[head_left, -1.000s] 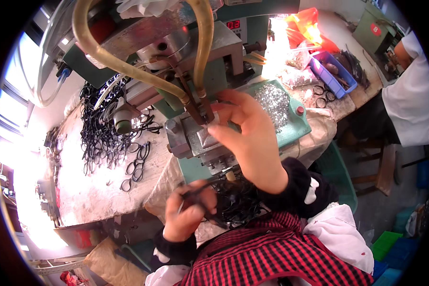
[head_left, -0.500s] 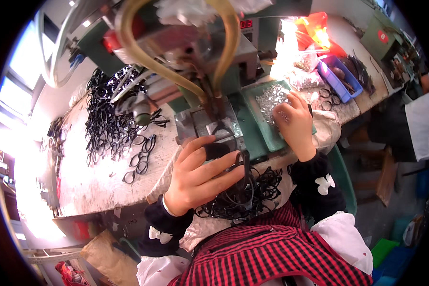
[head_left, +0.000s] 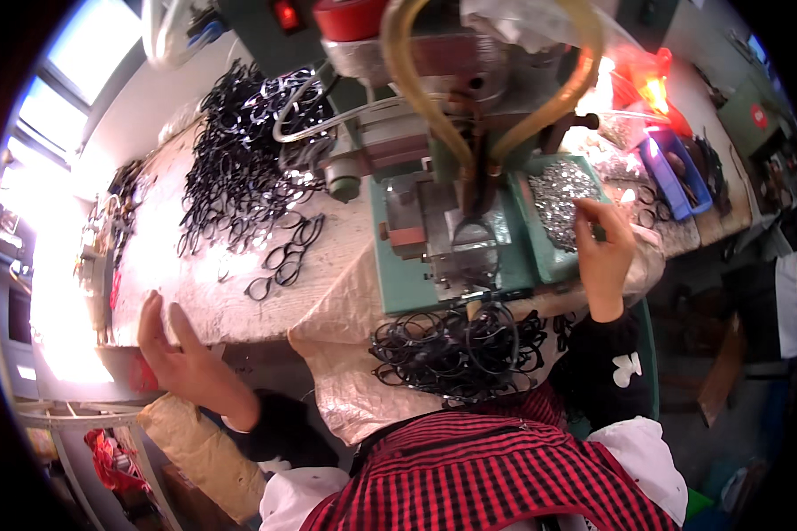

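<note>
Lying at three o'clock from the metal fixture (head_left: 440,217), the green tray (head_left: 560,268) runs lengthwise eleven-to-five. Right hand (head_left: 607,248): fingers curled over tray, contents indistinct. Left hand (head_left: 189,370), eight o'clock: released, fingers extended.

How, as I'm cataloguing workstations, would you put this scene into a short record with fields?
left hand: open, nothing visible in it, near the front edge of the table
right hand: over the green tray, thumb and forefinger curled together; any held piece too small to tell
tray contents: small silvery pieces
machine: left of the tray, yellowish hoses above
near heap: black looped frames, on a tan sheet
far heap: similar frames, left of the machine
</note>
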`<state>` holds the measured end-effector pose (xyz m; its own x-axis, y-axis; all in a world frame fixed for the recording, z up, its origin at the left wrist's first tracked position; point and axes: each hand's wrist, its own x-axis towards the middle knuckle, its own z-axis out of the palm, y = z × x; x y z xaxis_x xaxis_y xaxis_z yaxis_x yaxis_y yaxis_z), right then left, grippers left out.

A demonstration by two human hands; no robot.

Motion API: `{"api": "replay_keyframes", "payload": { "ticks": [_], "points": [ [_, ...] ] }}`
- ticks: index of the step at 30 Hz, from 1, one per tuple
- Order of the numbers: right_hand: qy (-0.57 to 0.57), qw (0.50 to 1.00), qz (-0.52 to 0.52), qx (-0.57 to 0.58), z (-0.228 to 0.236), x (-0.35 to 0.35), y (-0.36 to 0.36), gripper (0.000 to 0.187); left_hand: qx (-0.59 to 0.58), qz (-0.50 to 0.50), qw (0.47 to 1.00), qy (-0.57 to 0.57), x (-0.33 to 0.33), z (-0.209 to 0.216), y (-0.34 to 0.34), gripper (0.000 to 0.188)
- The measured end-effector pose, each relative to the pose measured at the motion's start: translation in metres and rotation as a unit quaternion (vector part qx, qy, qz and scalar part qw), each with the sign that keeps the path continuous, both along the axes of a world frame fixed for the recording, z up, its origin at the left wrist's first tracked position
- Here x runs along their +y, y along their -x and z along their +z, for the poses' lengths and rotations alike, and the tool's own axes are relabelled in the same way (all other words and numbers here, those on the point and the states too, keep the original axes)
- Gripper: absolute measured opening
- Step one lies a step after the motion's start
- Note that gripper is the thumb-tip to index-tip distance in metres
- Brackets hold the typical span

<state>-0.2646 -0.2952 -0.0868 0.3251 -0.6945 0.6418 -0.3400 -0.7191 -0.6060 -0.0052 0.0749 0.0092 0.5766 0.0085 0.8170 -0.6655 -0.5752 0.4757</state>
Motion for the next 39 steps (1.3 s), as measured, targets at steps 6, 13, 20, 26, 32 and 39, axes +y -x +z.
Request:
{"api": "replay_keyframes", "payload": {
  "ticks": [6, 13, 20, 26, 32, 39],
  "points": [
    [-0.059, 0.995, 0.058, -0.05, 0.008, 0.002, -0.024, 0.014, 0.121, 0.08, 0.91, -0.389, 0.044, -0.1, -0.088, 0.053],
    [-0.052, 0.997, -0.034, -0.043, -0.008, 0.008, 0.03, 0.014, 0.152, 0.017, 0.958, -0.244, 0.028, -0.148, -0.084, 0.044],
    [-0.132, 0.981, 0.109, -0.092, 0.041, 0.043, 0.013, 0.017, 0.156, 0.032, 0.883, -0.441, 0.023, -0.152, -0.08, 0.049],
    [-0.167, 0.939, 0.252, -0.164, 0.068, 0.052, -0.061, 0.023, 0.169, -0.05, 0.911, -0.373, 0.023, -0.158, -0.085, 0.042],
    [-0.269, 0.903, 0.233, -0.241, 0.059, 0.064, -0.071, 0.033, 0.317, -0.048, 0.885, -0.337, 0.017, -0.146, -0.093, 0.033],
    [-0.394, 0.831, 0.291, -0.265, 0.086, 0.081, -0.075, 0.039, 0.228, -0.214, 0.941, 0.127, -0.036, -0.091, -0.043, 0.025]
  ]
}}
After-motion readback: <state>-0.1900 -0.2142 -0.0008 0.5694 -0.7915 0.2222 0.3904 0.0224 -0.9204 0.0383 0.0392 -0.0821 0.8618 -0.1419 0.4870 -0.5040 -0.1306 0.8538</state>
